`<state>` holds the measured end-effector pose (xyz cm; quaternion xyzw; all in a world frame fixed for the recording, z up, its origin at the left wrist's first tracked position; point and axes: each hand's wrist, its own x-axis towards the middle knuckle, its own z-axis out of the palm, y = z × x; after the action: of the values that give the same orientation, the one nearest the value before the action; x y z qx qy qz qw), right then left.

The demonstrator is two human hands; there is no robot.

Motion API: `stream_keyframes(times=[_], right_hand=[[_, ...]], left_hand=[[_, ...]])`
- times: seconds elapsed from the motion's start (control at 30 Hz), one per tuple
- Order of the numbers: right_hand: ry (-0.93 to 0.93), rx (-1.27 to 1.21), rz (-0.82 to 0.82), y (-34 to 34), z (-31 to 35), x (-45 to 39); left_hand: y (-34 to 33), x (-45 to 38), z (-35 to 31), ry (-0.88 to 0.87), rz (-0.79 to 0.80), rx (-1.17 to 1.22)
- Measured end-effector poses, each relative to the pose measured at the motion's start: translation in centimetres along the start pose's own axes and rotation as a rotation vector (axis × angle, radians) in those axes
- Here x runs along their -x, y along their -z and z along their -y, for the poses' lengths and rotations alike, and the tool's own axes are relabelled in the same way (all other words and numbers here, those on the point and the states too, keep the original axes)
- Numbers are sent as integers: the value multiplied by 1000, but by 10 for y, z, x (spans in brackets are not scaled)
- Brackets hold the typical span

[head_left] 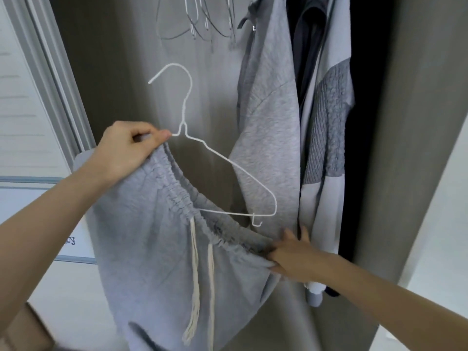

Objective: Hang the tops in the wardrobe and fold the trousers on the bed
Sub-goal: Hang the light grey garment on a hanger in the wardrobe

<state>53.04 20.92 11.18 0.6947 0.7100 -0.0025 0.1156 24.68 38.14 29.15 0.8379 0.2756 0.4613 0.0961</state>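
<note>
A grey garment (152,249) with an elastic gathered edge and two cream drawstrings hangs in front of the open wardrobe. My left hand (126,148) pinches one end of its gathered edge together with the shoulder of a white wire hanger (220,158). The hanger's left half sits inside the garment's opening; its hook points up and left, free of the rail. My right hand (291,254) grips the other end of the gathered edge, low at the right, with two fingers stretched up against the hanging clothes.
Several tops hang at the right of the wardrobe: a grey hoodie (268,110), a dark top (309,46) and a pale top with grey knit panels (329,122). Empty wire hangers (202,24) hang above. A wardrobe side panel (410,122) stands right, a sliding door frame (58,97) left.
</note>
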Motion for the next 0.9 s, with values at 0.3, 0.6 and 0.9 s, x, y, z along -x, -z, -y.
stream_keyframes(times=[0.3,0.6,0.9], right_hand=[[219,-325,-599,67,-25,11],[260,-519,-669,105,-6,11],[140,-644,-661,105,-12,5]], left_hand=[[-34,16,0,-220,83,-254],[-55,26,-9,-145,75,-67],[-41,31,-6,-39,67,-45]])
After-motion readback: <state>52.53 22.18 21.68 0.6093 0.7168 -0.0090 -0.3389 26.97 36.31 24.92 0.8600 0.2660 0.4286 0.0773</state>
